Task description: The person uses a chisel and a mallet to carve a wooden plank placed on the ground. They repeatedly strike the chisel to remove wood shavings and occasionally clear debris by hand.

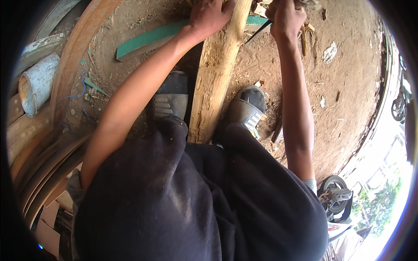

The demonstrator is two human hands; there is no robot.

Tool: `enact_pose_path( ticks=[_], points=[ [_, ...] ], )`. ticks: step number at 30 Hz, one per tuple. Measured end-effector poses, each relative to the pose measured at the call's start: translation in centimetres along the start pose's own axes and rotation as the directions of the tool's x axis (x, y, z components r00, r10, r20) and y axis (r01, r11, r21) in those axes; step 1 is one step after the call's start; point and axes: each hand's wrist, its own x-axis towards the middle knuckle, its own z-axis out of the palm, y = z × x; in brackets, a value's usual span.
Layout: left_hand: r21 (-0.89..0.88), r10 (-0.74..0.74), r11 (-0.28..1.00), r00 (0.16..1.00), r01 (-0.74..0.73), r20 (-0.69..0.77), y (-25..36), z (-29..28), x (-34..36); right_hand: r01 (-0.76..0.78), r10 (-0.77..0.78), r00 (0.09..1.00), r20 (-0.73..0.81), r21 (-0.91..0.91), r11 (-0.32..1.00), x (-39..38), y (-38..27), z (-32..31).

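Observation:
A long, rough pale wooden board (212,87) runs from between my sandaled feet up past the top edge. My left hand (211,16) is closed on the board's left side near the top; its fingertips are partly hidden. My right hand (288,19), just right of the board, is closed on a tool with a thin dark metal part (257,34) angling down toward the wood. The tool's upper end is cut off and unclear. A green-faced plank (148,41) lies crosswise behind the board.
Curved wooden planks (69,52) and a dented whitish metal container (39,85) lie at left. Dirt ground (344,87) holds chips and scraps. At lower right is a wheel (333,191), beside bright glare and greenery.

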Motion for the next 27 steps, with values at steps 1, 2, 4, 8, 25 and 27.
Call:
enact_pose_path(
  ticks=[1, 2, 4, 8, 25, 27],
  points=[
    [-0.002, 0.024, 1.0, 0.999, -0.024, -0.035, 0.1, 0.1, 0.0, -0.078, 0.078, 0.997, 0.004, -0.001, 0.997, 0.1, 0.0, -0.2],
    [-0.003, 0.047, 0.999, 0.996, -0.047, -0.07, 0.1, 0.2, 0.0, -0.064, 0.065, 0.998, -0.011, 0.075, 0.995, -0.1, 0.4, -0.2],
    [0.012, 0.078, 0.997, 0.99, -0.077, -0.12, 0.1, 0.4, 0.1, -0.034, 0.035, 0.999, -0.033, 0.04, 0.999, -0.8, 1.4, -0.1],
    [0.007, 0.059, 0.998, 0.991, -0.059, -0.121, -0.1, 0.8, 0.0, -0.181, 0.179, 0.983, -0.025, -0.216, 0.959, -3.0, 3.5, 0.4],
    [0.012, 0.045, 0.999, 0.995, -0.044, -0.093, -0.1, 0.4, -0.3, -0.171, 0.171, 0.985, 0.029, 0.017, 0.985, -0.4, 2.1, -0.6],
    [0.016, 0.067, 0.998, 0.992, -0.066, -0.105, -0.1, 0.3, -0.2, -0.028, 0.028, 1.0, -0.012, -0.002, 1.0, -0.1, 1.8, -0.9]
  ],
)
